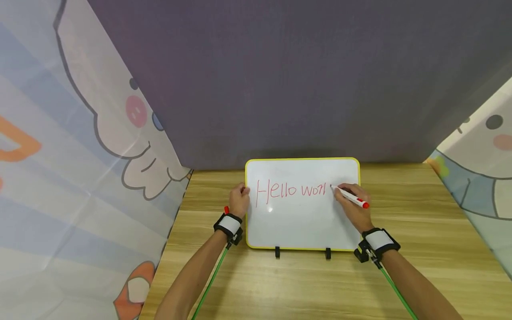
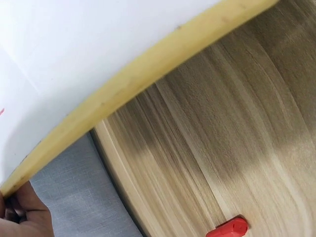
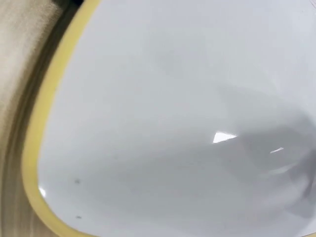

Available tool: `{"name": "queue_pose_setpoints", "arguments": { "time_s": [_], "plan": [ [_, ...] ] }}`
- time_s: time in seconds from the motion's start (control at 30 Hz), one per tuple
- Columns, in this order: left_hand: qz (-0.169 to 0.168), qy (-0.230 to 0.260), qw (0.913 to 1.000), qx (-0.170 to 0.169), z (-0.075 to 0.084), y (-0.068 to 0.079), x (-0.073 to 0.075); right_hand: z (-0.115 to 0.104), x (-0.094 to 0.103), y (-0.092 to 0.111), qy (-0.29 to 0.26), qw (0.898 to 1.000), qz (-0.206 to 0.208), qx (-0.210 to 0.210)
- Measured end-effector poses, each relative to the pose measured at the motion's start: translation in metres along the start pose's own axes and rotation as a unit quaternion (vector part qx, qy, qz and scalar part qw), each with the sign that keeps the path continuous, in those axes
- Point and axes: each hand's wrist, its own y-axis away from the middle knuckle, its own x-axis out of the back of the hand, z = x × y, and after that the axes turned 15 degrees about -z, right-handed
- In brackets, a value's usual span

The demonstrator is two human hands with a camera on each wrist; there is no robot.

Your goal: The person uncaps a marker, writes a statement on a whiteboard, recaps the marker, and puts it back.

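A whiteboard (image 1: 300, 229) with a yellow rim leans on a small stand on the wooden table, bearing "Hello worl" in red handwriting (image 1: 276, 190). At its left edge my left hand (image 1: 239, 202) pinches the yellow rim (image 2: 106, 106), fingers curled behind it. My right hand (image 1: 356, 215) grips a white marker (image 1: 352, 197) with a red end, its tip at the board just right of the last letter. In the right wrist view, the board's white surface (image 3: 148, 98) fills most of the picture; the hand itself is hidden there, apart from a dark reflection.
A red marker cap (image 2: 228, 228) lies on the table (image 1: 276, 293) beside my left wrist. Two black stand feet (image 1: 277, 252) stick out under the board. A dark grey panel (image 1: 280, 89) rises behind, and cartoon-printed sheets (image 1: 80, 200) flank both sides.
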Motion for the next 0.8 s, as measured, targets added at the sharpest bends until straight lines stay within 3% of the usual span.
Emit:
{"name": "queue_pose_setpoints", "arguments": {
  "time_s": [0.3, 0.8],
  "plan": [
    [-0.007, 0.019, 0.9998, 0.0, 0.0, 0.0, 0.0, -0.034, 0.001, 0.021, 0.02, 1.0, -0.009, -0.021],
    [0.007, 0.002, 1.0, -0.004, 0.001, 0.0, -0.001, -0.034, 0.003, 0.011, -0.01, 1.0, -0.01, -0.021]
  ]
}}
